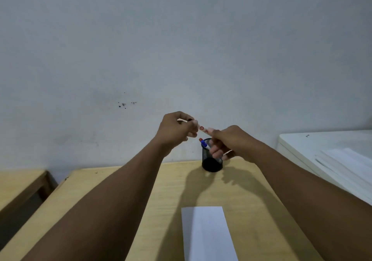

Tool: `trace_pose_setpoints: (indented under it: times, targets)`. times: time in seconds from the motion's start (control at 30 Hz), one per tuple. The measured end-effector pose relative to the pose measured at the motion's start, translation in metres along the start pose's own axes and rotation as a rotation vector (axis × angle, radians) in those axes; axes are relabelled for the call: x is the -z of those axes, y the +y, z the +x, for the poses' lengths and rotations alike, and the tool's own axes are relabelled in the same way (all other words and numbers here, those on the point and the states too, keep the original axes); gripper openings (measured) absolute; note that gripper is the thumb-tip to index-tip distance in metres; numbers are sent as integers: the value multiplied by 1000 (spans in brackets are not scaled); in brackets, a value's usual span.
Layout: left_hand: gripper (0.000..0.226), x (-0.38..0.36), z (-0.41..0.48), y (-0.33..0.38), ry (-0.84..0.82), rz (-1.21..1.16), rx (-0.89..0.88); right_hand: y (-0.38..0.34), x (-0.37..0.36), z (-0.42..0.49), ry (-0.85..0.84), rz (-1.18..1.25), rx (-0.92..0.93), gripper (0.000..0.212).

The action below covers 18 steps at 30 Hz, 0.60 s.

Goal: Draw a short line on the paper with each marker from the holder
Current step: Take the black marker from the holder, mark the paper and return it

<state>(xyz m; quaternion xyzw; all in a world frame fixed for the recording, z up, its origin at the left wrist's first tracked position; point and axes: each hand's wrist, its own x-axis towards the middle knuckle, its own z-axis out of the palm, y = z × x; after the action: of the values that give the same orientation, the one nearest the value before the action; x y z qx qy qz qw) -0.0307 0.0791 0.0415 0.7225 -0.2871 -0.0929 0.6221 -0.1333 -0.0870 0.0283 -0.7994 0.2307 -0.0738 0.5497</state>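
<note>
The paper (pixel 208 233), a white sheet, lies nearest on the wooden tabletop (pixel 161 200), between the two bare forearms; beyond it both hands are raised above the far edge; the left hand (pixel 176 128) is closed around one end of a pale marker (pixel 202 129), and the right hand (pixel 228 142) grips the other end, so the marker spans the small gap between them, tilted down toward the right; whether its cap is on or off cannot be told. Just below the right hand stands the holder (pixel 211 163), a black mesh cup at the far edge of the tabletop, near the wall; a blue marker (pixel 205 145) and a red-tipped marker (pixel 200 139) stick out of it; to the right a white cabinet (pixel 322 150) carries a stack of white sheets (pixel 346 166).
</note>
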Motion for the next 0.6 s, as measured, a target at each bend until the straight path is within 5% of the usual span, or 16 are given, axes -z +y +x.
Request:
trace_pose_setpoints:
  times: [0.13,0.33,0.47,0.53,0.6]
  targets:
    - [13,25,-29,-11,-111,-237,140,2,-37,-14,-116,305,-83,76]
    - [9,38,-59,-49,-134,-296,228,10,-77,-16,6,625,2,31]
    - [23,40,-71,-83,0,-394,234,12,-76,-20,-24,695,106,23]
    - [19,53,-77,-105,78,-297,237,16,-64,-20,2,693,138,15]
    - [13,67,-83,-128,69,50,218,24,-54,-21,12,562,138,13]
